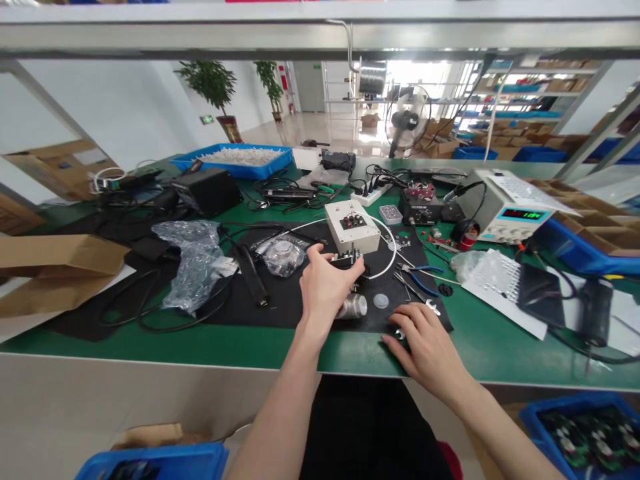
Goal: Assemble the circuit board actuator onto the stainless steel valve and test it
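My left hand (325, 288) is closed round a black mechanical part (349, 259) with small metal bits on top. Just below it, a silver cylinder (354, 307) with a pale end lies close to the palm; whether it joins the black part I cannot tell. By the table's front edge, my right hand (425, 339) curls its thumb and fingers about a small black and silver piece (400, 335), mostly hidden. The jaw of an open-end wrench (433, 307) shows beyond those fingers. Between the hands lies a clear round disc (381, 301).
Blue-handled pliers (423, 280) and thin tools lie right of the black mat (280, 313). Behind the left hand stands a beige box (353, 227) with a white cable. A power supply (505, 207) is at right, bubble-wrap bags (187, 260) at left. A shelf beam (200, 40) crosses above.
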`<action>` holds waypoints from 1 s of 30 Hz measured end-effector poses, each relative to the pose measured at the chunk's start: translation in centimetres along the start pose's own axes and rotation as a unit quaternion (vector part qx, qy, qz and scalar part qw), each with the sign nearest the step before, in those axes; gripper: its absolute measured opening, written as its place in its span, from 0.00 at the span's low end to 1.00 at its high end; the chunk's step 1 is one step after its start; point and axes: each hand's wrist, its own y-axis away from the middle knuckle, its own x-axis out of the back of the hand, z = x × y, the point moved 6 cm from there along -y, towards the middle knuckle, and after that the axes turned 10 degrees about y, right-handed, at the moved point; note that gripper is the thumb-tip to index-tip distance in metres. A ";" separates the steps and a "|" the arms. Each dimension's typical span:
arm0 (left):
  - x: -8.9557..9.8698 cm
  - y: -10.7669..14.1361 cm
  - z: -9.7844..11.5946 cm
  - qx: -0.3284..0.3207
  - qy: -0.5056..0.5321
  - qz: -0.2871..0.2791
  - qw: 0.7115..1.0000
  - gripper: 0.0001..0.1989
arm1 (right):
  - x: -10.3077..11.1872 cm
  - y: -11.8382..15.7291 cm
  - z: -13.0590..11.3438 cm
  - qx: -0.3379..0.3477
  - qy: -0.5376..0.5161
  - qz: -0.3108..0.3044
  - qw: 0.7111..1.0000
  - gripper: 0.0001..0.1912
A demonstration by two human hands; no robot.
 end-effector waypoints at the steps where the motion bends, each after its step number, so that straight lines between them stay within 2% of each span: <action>1: 0.6 -0.2 -0.8 0.012 0.058 0.014 0.998 0.43 | -0.1 -0.1 -0.3 -0.014 -0.018 0.009 1.000 0.14; 3: 1.5 -0.3 -2.6 0.057 0.227 0.046 0.971 0.42 | -0.7 -0.7 -1.2 -0.041 -0.067 0.020 0.997 0.19; 5: 1.7 0.1 -4.3 0.109 0.393 0.068 0.911 0.43 | -1.5 -1.6 -2.4 -0.055 -0.116 0.032 0.991 0.27; 7: 1.2 0.9 -5.4 0.156 0.484 0.080 0.857 0.41 | -2.4 -2.7 -3.8 -0.057 -0.154 0.045 0.985 0.36; 9: 0.3 1.9 -5.9 0.188 0.516 0.078 0.832 0.34 | -3.1 -3.6 -4.9 -0.055 -0.184 0.060 0.980 0.41; 12: -1.7 3.3 -5.6 0.228 0.576 0.046 0.783 0.29 | -3.2 -4.2 -5.2 -0.081 -0.222 0.075 0.969 0.35; 18: -5.6 4.6 -4.4 0.309 0.649 -0.031 0.694 0.30 | -1.6 -4.2 -3.0 -0.116 -0.272 0.057 0.953 0.29; 22: -7.1 4.8 -3.6 0.333 0.670 -0.062 0.660 0.31 | -1.1 -4.7 -1.8 -0.118 -0.287 0.026 0.950 0.26; 24: -7.0 5.0 -3.2 0.320 0.668 -0.081 0.667 0.31 | -1.1 -5.0 -1.6 -0.114 -0.272 0.021 0.955 0.26; 26: -6.1 5.5 -3.5 0.297 0.647 -0.092 0.697 0.30 | -1.1 -5.2 -1.8 -0.096 -0.241 0.019 0.965 0.27; 28: -4.3 6.2 -4.7 0.262 0.601 -0.065 0.752 0.27 | -1.4 -5.4 -2.3 -0.069 -0.204 0.014 0.976 0.29; 30: -1.8 6.8 -6.2 0.210 0.527 -0.002 0.824 0.26 | -1.8 -5.6 -2.9 -0.051 -0.171 0.005 0.984 0.32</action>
